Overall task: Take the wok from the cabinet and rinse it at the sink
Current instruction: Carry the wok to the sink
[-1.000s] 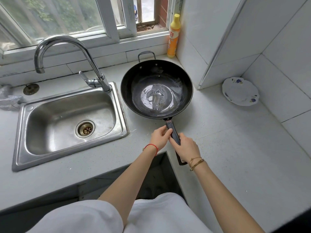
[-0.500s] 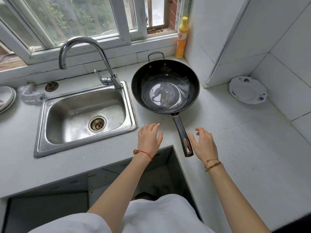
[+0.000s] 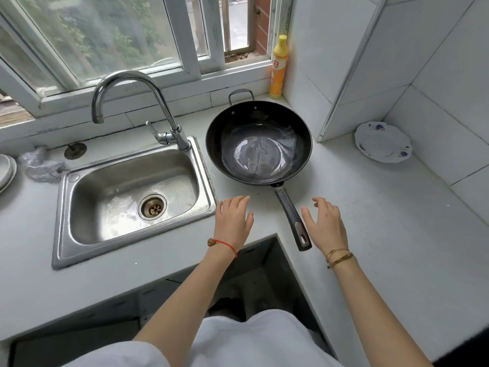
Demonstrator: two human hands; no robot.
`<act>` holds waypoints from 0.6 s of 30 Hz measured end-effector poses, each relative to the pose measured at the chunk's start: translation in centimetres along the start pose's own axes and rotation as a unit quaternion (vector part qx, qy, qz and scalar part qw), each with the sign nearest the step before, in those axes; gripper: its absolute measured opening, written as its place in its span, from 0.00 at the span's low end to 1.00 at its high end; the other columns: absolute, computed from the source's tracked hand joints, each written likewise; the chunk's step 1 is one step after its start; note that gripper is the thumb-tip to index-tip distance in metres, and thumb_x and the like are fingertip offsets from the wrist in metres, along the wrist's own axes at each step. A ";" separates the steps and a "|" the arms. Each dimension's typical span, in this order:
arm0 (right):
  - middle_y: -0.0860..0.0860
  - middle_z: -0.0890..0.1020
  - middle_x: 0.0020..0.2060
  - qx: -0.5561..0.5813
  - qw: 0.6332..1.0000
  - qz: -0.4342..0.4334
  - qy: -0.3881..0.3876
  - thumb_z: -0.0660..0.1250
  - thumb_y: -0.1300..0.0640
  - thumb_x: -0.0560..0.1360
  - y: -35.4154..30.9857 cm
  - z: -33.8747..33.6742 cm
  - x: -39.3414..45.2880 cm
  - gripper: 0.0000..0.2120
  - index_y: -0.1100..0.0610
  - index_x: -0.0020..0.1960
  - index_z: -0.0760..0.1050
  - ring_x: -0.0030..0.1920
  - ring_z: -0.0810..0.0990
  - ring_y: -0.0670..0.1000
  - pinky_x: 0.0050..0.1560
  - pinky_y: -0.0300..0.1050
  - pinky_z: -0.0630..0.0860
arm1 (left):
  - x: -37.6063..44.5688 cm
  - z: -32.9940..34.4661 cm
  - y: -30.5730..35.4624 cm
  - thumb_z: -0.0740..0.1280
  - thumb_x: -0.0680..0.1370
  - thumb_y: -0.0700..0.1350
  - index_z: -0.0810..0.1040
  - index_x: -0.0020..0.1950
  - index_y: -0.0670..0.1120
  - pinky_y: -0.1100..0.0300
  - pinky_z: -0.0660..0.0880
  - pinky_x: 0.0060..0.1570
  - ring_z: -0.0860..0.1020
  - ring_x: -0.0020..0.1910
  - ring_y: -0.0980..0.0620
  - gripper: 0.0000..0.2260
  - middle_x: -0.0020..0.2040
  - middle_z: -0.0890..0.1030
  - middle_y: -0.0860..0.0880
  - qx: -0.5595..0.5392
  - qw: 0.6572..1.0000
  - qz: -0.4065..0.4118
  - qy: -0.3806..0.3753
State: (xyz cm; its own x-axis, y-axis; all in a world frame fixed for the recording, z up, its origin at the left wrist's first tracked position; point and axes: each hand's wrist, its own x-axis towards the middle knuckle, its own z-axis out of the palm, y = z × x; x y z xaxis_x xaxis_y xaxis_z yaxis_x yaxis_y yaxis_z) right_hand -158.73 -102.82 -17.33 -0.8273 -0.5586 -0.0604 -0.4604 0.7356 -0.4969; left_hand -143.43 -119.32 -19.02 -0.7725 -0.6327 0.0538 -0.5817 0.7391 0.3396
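Both arms reach forward, bare from the white sleeves down. The left hand (image 3: 234, 221) is held palm down with its fingers straight and a bit spread, holding nothing. A red string sits on that wrist. The right hand (image 3: 326, 223) is also palm down, fingers loose and spread, thumb out to the side, holding nothing. Thin gold bands sit on the right wrist. The two hands are side by side, a little apart
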 end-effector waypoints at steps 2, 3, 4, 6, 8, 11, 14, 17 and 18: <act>0.55 0.76 0.63 -0.003 1.000 0.003 0.011 0.58 0.45 0.81 -0.7 0.0 0.3 0.23 0.58 0.70 0.69 0.64 0.72 0.54 0.60 0.49 0.73 | 0.8 -0.3 -0.5 0.62 0.81 0.47 0.73 0.70 0.46 0.48 0.64 0.70 0.73 0.66 0.47 0.18 0.66 0.77 0.48 0.001 1.000 0.013 0.011; 0.55 0.76 0.63 -0.002 1.000 0.004 0.017 0.58 0.45 0.81 -1.1 0.0 0.5 0.23 0.58 0.70 0.69 0.64 0.72 0.54 0.60 0.49 0.73 | 1.2 -0.5 -0.7 0.63 0.80 0.47 0.73 0.70 0.45 0.48 0.64 0.69 0.73 0.65 0.46 0.18 0.65 0.77 0.48 0.002 1.000 0.019 0.017; 0.55 0.76 0.63 -0.001 1.000 0.004 0.021 0.58 0.45 0.80 -1.4 0.1 0.6 0.23 0.58 0.70 0.69 0.64 0.71 0.54 0.60 0.49 0.72 | 1.6 -0.5 -0.9 0.63 0.80 0.47 0.73 0.70 0.45 0.48 0.65 0.69 0.74 0.65 0.46 0.18 0.65 0.78 0.48 0.000 0.999 0.024 0.021; 0.55 0.77 0.63 0.002 1.000 0.003 0.028 0.58 0.45 0.80 -2.1 0.4 0.9 0.23 0.58 0.69 0.69 0.63 0.72 0.55 0.60 0.50 0.72 | 2.5 -0.7 -1.3 0.64 0.80 0.47 0.74 0.69 0.45 0.48 0.66 0.67 0.74 0.65 0.45 0.18 0.64 0.78 0.47 -0.011 0.999 0.033 0.023; 0.55 0.77 0.62 0.007 0.999 0.002 0.033 0.59 0.46 0.80 -2.8 0.7 1.2 0.23 0.58 0.69 0.69 0.63 0.72 0.55 0.60 0.51 0.72 | 3.2 -0.8 -1.4 0.62 0.80 0.48 0.73 0.70 0.45 0.49 0.67 0.67 0.73 0.66 0.46 0.19 0.65 0.77 0.48 -0.024 0.999 0.038 0.011; 0.54 0.77 0.63 0.012 0.999 0.008 0.034 0.60 0.46 0.80 -3.5 1.3 1.6 0.23 0.58 0.69 0.69 0.63 0.71 0.55 0.61 0.50 0.71 | 4.1 -1.0 -1.3 0.59 0.82 0.49 0.70 0.73 0.46 0.52 0.65 0.67 0.70 0.68 0.48 0.20 0.68 0.75 0.49 -0.054 0.997 0.043 -0.017; 0.55 0.77 0.62 0.012 0.999 0.014 0.028 0.61 0.48 0.80 -4.1 1.8 1.8 0.22 0.59 0.69 0.69 0.63 0.71 0.56 0.62 0.51 0.71 | 4.7 -0.9 -0.8 0.58 0.82 0.50 0.68 0.74 0.46 0.53 0.66 0.66 0.69 0.69 0.48 0.20 0.69 0.74 0.49 -0.094 0.994 0.043 -0.047; 0.56 0.77 0.63 0.005 1.000 0.020 0.013 0.62 0.48 0.79 -4.1 2.4 2.0 0.23 0.59 0.69 0.69 0.63 0.71 0.56 0.62 0.51 0.71 | 5.4 -0.1 -0.3 0.58 0.82 0.51 0.70 0.73 0.45 0.50 0.68 0.67 0.70 0.68 0.45 0.20 0.68 0.75 0.47 -0.165 0.982 0.011 -0.097; 0.55 0.77 0.63 0.003 1.000 0.023 0.004 0.62 0.47 0.79 -4.0 2.5 2.0 0.23 0.59 0.69 0.68 0.63 0.71 0.56 0.61 0.51 0.71 | 5.6 0.2 0.0 0.59 0.82 0.51 0.71 0.72 0.45 0.49 0.69 0.67 0.71 0.67 0.45 0.20 0.67 0.76 0.46 -0.201 0.973 -0.008 -0.114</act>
State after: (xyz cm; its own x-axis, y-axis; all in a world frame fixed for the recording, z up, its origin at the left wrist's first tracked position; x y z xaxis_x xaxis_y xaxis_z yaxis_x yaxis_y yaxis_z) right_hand -157.71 -107.86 -17.65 -0.8499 -0.5215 -0.0756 -0.4208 0.7580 -0.4983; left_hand -147.80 -122.85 -18.95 -0.8275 -0.5416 -0.1480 -0.4826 0.5513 0.6805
